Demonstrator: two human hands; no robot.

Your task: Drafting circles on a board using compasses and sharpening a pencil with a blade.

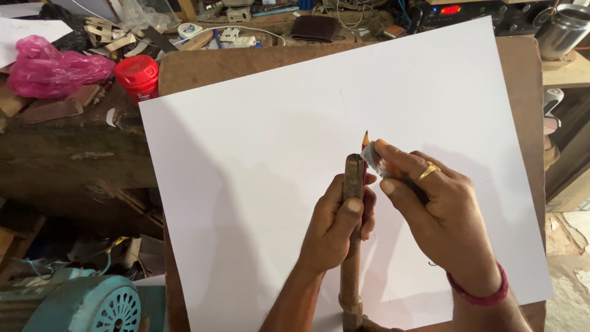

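Hands close together over white sheet (258, 172), which lies on brown board (246, 64). Left hand (337, 224) closed around upright wooden stick (352, 246), thumb pressed on its front. Right hand (439, 212) pinches small blade-like piece (371, 157) between thumb and forefinger, just beside stick top; ring on one finger, red band on wrist. Pencil (365, 139) tip shows above stick, point up. Red jar (138, 77) and pink bag (46, 67) stand well apart at upper left.

Red jar (137, 77) beside pink bag (49, 67) far left; red-lit display (450, 10) top edge.
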